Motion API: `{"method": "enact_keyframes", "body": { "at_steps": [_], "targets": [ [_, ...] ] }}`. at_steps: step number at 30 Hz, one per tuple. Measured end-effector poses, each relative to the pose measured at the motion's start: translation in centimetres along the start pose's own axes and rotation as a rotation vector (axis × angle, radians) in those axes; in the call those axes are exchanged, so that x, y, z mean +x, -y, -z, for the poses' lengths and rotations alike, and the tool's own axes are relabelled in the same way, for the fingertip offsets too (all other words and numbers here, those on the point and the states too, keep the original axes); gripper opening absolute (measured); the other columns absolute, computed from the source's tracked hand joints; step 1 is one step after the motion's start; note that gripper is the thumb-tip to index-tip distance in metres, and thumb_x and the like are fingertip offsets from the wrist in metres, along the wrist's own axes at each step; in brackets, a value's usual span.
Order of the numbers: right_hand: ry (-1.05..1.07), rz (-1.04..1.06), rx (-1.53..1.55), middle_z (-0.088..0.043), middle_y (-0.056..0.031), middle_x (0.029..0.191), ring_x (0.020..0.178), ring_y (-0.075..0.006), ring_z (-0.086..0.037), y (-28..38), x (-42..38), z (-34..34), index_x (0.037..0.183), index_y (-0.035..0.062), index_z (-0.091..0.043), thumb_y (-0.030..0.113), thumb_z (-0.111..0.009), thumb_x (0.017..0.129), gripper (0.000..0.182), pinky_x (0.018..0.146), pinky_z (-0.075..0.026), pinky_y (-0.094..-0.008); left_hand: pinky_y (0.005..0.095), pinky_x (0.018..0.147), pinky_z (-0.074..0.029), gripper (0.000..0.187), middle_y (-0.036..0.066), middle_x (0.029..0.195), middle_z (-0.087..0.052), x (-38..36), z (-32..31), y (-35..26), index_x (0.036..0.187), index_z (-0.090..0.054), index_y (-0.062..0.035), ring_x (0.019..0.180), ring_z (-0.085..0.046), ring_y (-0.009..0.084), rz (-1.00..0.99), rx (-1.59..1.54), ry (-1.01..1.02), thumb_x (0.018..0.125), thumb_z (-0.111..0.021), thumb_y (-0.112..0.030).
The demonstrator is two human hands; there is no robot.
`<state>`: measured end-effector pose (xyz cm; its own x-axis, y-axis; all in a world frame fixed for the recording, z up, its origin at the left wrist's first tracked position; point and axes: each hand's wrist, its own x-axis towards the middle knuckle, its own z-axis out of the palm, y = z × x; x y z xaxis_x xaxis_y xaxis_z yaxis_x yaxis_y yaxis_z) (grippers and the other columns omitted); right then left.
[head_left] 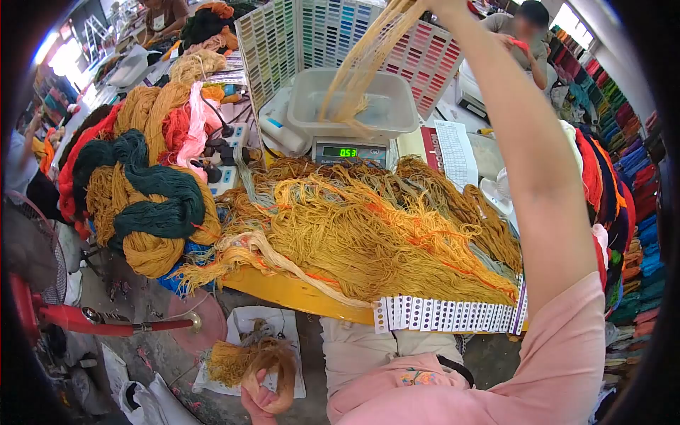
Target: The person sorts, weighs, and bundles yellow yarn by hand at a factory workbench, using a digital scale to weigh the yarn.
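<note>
Raised at the top edge, my right hand grips a bundle of pale yellow yarn that hangs down into a translucent plastic tub. The tub stands on a digital scale whose green display reads 0.53. Low at the left, my left hand has its fingers around a looped tan skein, above a white tray with golden yarn. A wide heap of golden and orange yarn covers the yellow-edged table, with a row of shade cards along its front edge.
Color charts stand behind the tub. Green, tan and red skeins pile up at the left beside a power strip. A red stand pole crosses the lower left. Another person works at the back right, near yarn shelves.
</note>
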<state>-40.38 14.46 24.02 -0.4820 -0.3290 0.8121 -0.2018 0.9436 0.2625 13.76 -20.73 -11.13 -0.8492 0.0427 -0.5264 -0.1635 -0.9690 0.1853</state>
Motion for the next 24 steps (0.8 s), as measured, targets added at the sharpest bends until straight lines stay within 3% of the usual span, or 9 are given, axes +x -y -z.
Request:
{"method": "enact_keyframes", "body": {
  "at_steps": [1,2,4,6,8,9,10,16,24],
  "targets": [
    [0.093,-0.226,0.3,-0.054,-0.009,0.063,0.063,-0.0203,-0.055,1.9,-1.2,0.8,0.069,0.0017,-0.051,0.017,-0.044,0.077,0.018,0.052,-0.045,-0.0314,0.0216,0.042,-0.029,0.059,-0.005,0.044,-0.034,0.1,0.1,0.3,0.112,-0.034,0.0005,0.035,-0.028,0.0052,0.063,-0.021,0.064,0.072,-0.052,-0.039],
    [0.373,-0.076,0.272,-0.056,-0.0095,0.075,0.064,-0.0213,-0.055,1.6,-3.4,-2.2,0.074,0.007,-0.052,0.021,-0.044,0.076,0.016,0.055,-0.045,-0.0286,0.0216,0.042,-0.029,0.059,-0.005,0.044,-0.034,0.3,0.0,0.5,0.112,-0.034,0.0005,0.035,-0.028,0.0052,0.068,-0.02,0.062,0.072,-0.052,-0.039],
    [0.614,0.052,0.201,-0.055,-0.0127,0.077,0.073,-0.027,-0.053,4.9,-10.9,-4.5,0.072,0.0069,-0.054,0.017,-0.045,0.071,0.013,0.06,-0.042,-0.0416,0.0245,0.044,-0.032,0.06,-0.002,0.049,-0.037,1.1,-0.8,1.0,0.109,-0.035,0.0004,0.036,-0.03,0.0067,0.152,0.139,0.357,0.068,-0.056,-0.038],
    [0.938,0.139,0.183,-0.055,-0.0146,0.078,0.067,-0.0293,-0.055,7.2,-17.4,-3.9,0.084,0.0051,-0.054,0.009,-0.045,0.068,0.019,0.06,-0.043,-0.0389,0.0276,0.044,-0.034,0.048,0.005,0.057,-0.045,1.4,-4.8,1.6,0.099,-0.043,-0.0001,0.037,-0.034,0.01,0.142,0.216,0.226,0.066,-0.058,-0.031],
    [0.969,0.081,0.251,-0.054,-0.0148,0.084,0.065,-0.0294,-0.054,7.6,-21.6,-3.7,0.083,0.0035,-0.053,0.017,-0.049,0.071,0.019,0.059,-0.043,-0.038,0.029,0.042,-0.034,0.031,0.011,0.068,-0.049,2.4,-4.5,1.5,0.086,-0.048,-0.0008,0.038,-0.037,0.013,0.111,0.397,0.228,0.065,-0.057,-0.022],
    [0.729,-0.062,0.466,-0.053,-0.0142,0.087,0.068,-0.0278,-0.054,8.0,-22.7,-2.6,0.085,0.003,-0.052,0.014,-0.05,0.07,0.019,0.06,-0.043,-0.0364,0.0264,0.048,-0.038,0.023,0.014,0.063,-0.053,2.4,-6.2,1.5,0.059,-0.05,-0.0003,0.053,-0.048,0.0204,0.153,0.427,0.149,0.064,-0.055,-0.022],
    [0.48,-0.201,0.666,-0.052,-0.0136,0.09,0.07,-0.0263,-0.054,8.4,-23.9,-1.4,0.087,0.0026,-0.052,0.011,-0.051,0.069,0.021,0.061,-0.043,-0.0348,0.0264,0.048,-0.038,0.023,0.014,0.063,-0.053,3.0,-6.8,1.6,0.059,-0.05,-0.0003,0.053,-0.048,0.0204,0.162,0.423,0.143,0.064,-0.055,-0.022],
    [0.547,-0.501,1.071,-0.049,-0.0092,0.088,0.067,-0.0158,-0.051,14.2,-33.4,8.1,0.085,0.0031,-0.052,0.009,-0.057,0.067,0.019,0.057,-0.042,-0.0251,0.02,0.044,-0.031,0.011,0.002,0.055,-0.044,8.0,-14.7,5.8,0.075,-0.047,-0.0044,0.048,-0.038,0.0082,0.261,0.575,0.114,0.076,-0.048,-0.015],
    [0.837,-0.98,1.613,-0.05,-0.0052,0.077,0.059,-0.0075,-0.05,16.4,-35.7,15.6,0.076,-0.0026,-0.055,0.004,-0.054,0.073,0.008,0.048,-0.039,-0.0165,0.0289,0.079,-0.037,0.032,0.011,0.103,-0.048,10.7,-20.1,10.9,0.107,-0.042,0.0013,0.092,-0.046,0.0162,-0.045,0.632,0.358,0.082,-0.039,-0.018]
  ]
}}
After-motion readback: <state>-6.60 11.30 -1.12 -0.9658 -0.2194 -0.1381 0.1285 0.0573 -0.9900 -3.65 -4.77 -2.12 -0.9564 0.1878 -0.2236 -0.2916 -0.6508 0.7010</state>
